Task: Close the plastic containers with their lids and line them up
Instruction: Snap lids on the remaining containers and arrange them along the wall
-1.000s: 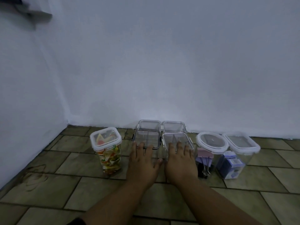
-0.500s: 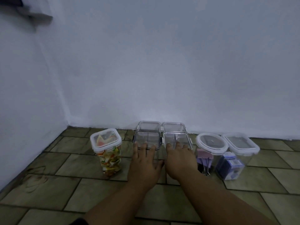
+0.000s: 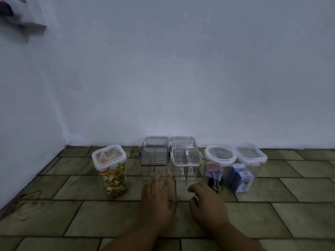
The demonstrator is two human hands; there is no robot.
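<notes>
Got the lidded clear plastic containers (image 3: 186, 156) lined up on the brown tiled floor (image 3: 72, 214) by the white wall (image 3: 181, 69). Left hand (image 3: 157, 201) flat, right hand (image 3: 206, 205) loosely curled, both empty, just in front.

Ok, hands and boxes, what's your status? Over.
Left hand open, right hand open, both empty. Containers all lidded, four in a row, two behind. Nothing in the way.

Tiled floor (image 3: 72, 220) held seven lidded clear containers near its far edge. Front row, left to right: scraps container (image 3: 113, 171), nearest the far-left corner; dark-rimmed container (image 3: 154, 156); divided container (image 3: 186, 157) just beside it; round-lidded container (image 3: 219, 160); blue-box container (image 3: 248, 160). Back-left container (image 3: 157, 141) and back-right container (image 3: 182, 141) stood behind the middle pair, at the far edge.
</notes>
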